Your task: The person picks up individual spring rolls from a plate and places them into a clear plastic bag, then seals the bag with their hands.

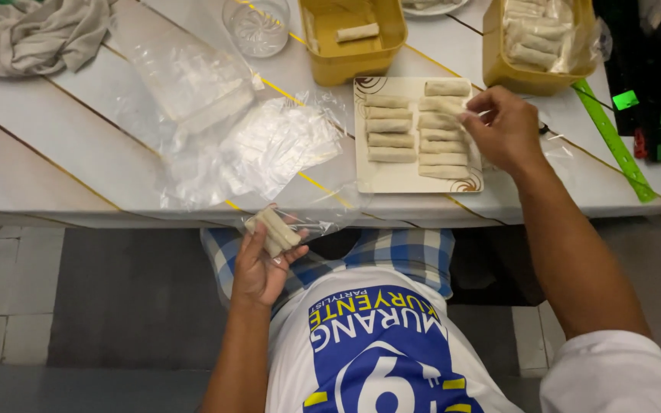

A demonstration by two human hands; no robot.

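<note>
My left hand (pixel 260 264) holds a clear plastic bag (pixel 300 218) with a couple of pale spring rolls (pixel 273 231) inside, just below the table's front edge. My right hand (pixel 503 126) reaches over a cream rectangular plate (pixel 407 177) and pinches one of the spring rolls (pixel 444 122) in the right-hand column. The plate carries two columns of several rolls each.
Clear plastic bags (pixel 269 149) lie spread on the white table (pixel 55 145). At the back stand a glass (pixel 256 27), a yellow tub (pixel 353 57) with one roll, and another yellow tub (pixel 525 76) of bagged rolls. A grey cloth (pixel 32 34) lies far left, a green ruler (pixel 613 145) right.
</note>
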